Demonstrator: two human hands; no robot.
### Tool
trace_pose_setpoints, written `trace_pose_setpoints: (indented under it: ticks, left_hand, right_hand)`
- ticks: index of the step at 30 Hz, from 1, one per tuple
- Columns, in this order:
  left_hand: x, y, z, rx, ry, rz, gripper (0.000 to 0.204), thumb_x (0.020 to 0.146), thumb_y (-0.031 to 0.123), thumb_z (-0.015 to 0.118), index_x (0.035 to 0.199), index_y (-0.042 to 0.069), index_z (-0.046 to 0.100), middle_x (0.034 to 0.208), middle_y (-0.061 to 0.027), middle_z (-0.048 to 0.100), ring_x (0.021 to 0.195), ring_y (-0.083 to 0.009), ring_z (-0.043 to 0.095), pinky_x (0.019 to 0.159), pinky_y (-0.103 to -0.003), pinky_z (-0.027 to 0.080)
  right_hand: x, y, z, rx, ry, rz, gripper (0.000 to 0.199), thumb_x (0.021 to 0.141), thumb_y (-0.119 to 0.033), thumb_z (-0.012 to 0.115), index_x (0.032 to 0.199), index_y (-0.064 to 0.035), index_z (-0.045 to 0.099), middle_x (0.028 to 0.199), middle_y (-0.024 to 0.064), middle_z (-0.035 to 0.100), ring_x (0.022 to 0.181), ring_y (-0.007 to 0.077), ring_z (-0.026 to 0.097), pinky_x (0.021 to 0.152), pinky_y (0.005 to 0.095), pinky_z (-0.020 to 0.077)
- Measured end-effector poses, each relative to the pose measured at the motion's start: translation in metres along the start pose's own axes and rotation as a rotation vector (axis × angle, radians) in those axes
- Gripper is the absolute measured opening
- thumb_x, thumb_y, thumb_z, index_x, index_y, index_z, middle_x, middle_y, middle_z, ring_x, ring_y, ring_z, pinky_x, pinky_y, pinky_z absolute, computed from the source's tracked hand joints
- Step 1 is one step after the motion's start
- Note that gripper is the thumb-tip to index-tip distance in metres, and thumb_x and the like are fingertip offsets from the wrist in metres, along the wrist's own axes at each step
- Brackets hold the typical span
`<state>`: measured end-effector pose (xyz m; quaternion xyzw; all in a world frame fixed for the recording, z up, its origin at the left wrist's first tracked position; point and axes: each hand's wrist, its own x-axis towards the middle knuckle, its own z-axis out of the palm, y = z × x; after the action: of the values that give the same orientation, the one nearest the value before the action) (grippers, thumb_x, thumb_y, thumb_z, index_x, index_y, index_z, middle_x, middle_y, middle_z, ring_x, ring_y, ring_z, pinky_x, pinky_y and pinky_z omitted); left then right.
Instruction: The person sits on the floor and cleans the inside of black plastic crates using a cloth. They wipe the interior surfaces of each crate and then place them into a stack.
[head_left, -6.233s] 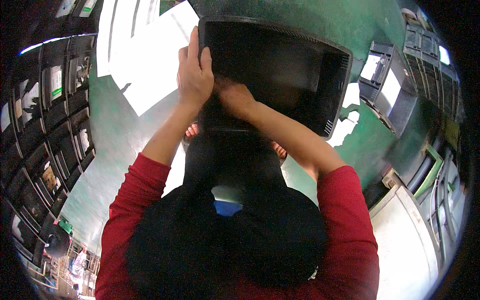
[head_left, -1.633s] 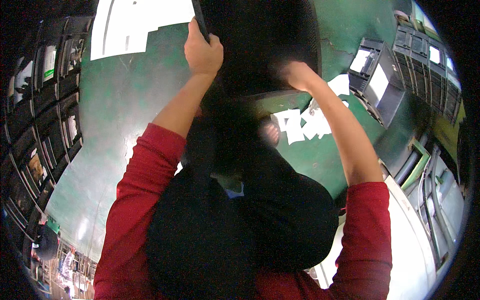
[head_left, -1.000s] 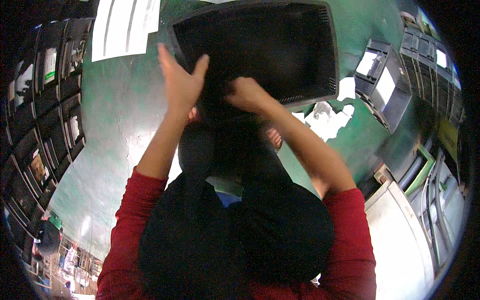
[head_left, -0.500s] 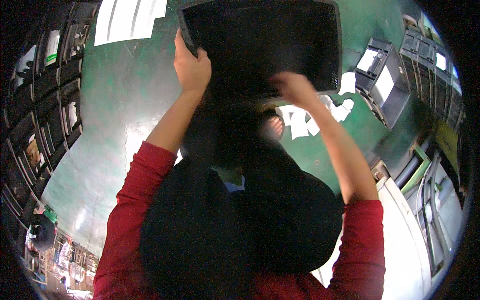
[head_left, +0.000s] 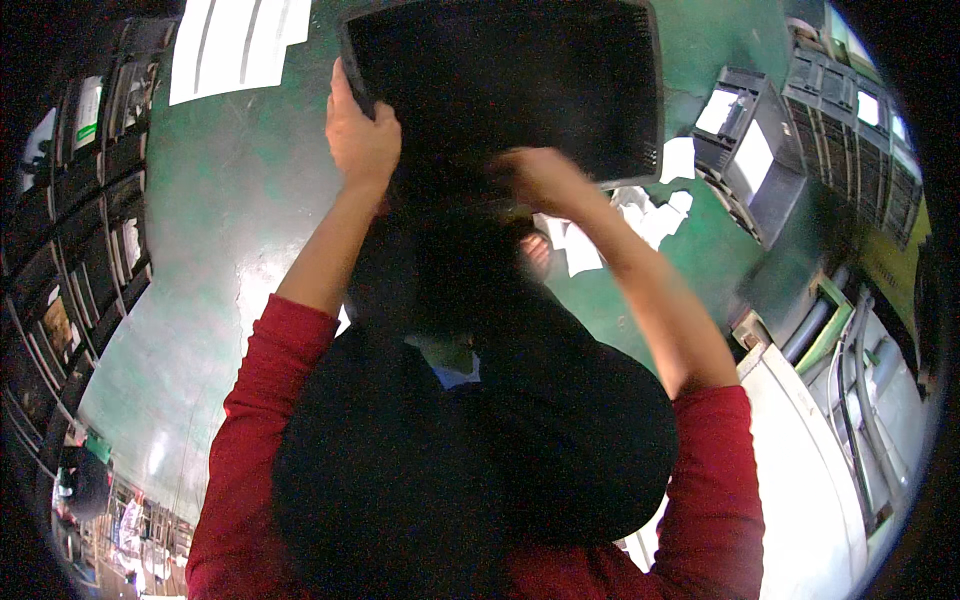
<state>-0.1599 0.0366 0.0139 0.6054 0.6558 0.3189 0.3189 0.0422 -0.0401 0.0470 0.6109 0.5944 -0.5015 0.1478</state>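
A black plastic crate with a raised rim and small holes at its corner is in front of me, above my knees. My left hand grips its left wall, thumb on the inner side and fingers outside. At the near side of the crate, my right hand reaches in over the edge, its fingers pointing left. Those fingers are blurred and fade into the dark interior, so I cannot see whether they hold anything. The crate's inside is too dark to make out its contents.
Crumpled white papers lie on the green floor beside my foot. White printed sheets are at the far left. Dark crates with papers stand at the right, stacked crates along the left. A white panel is at lower right.
My right hand has moved left along the near side of the crate. The whole view has shifted slightly, and my left hand keeps its grip on the crate wall.
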Motion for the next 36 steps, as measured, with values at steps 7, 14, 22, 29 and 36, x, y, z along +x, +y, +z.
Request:
trace_pose_setpoints:
  ticks: [7,14,22,29,36]
  left_hand:
    - [0.004,0.008,0.008,0.037,-0.195,0.111,0.063,0.076,0.003,0.054,0.136,0.006,0.036,0.108,-0.0215,0.057,0.101,-0.0393,0.056,0.086,-0.045,0.045]
    - [-0.004,0.016,0.01,0.056,-0.23,0.146,0.064,0.077,0.004,0.053,0.137,0.015,0.035,0.112,-0.0211,0.051,0.101,-0.0398,0.055,0.086,-0.045,0.046]
    - [-0.003,0.029,0.022,0.089,-0.306,0.142,0.067,0.077,0.004,0.054,0.138,0.024,0.036,0.107,-0.0178,0.046,0.097,-0.0371,0.054,0.085,-0.044,0.046]
    - [-0.007,0.028,0.019,0.117,-0.307,0.163,0.07,0.075,0.003,0.055,0.139,0.023,0.035,0.106,-0.0177,0.046,0.094,-0.037,0.054,0.083,-0.044,0.047]
    - [-0.009,0.03,0.017,0.085,-0.32,0.146,0.069,0.078,0.01,0.062,0.14,0.018,0.033,0.105,-0.0195,0.05,0.096,-0.0385,0.053,0.083,-0.043,0.046]
  right_hand:
    - [-0.029,0.106,-0.082,-0.799,0.648,-0.195,0.015,0.081,-0.007,0.051,0.081,-0.0052,0.066,0.096,0.0106,0.061,0.086,0.0273,0.062,0.077,0.0395,0.0506]
    - [0.006,0.146,-0.056,-0.953,0.342,0.106,0.021,0.081,-0.017,0.051,0.078,-0.0082,0.069,0.087,0.0082,0.066,0.089,0.0235,0.061,0.08,0.0365,0.0468]
    - [-0.073,0.121,0.037,-0.889,0.357,0.102,0.019,0.078,-0.011,0.052,0.081,-0.0054,0.069,0.093,0.0111,0.065,0.098,0.0268,0.059,0.091,0.0373,0.0442]
    - [-0.078,0.106,0.071,-0.297,-0.023,0.438,0.012,0.066,-0.003,0.061,0.076,-0.0012,0.068,0.087,0.0228,0.065,0.084,0.036,0.065,0.075,0.0418,0.0531]
    - [-0.021,-0.005,0.068,-0.106,0.096,0.244,0.027,0.071,-0.006,0.06,0.097,-0.0005,0.064,0.089,0.0224,0.065,0.082,0.0367,0.064,0.073,0.0432,0.0524]
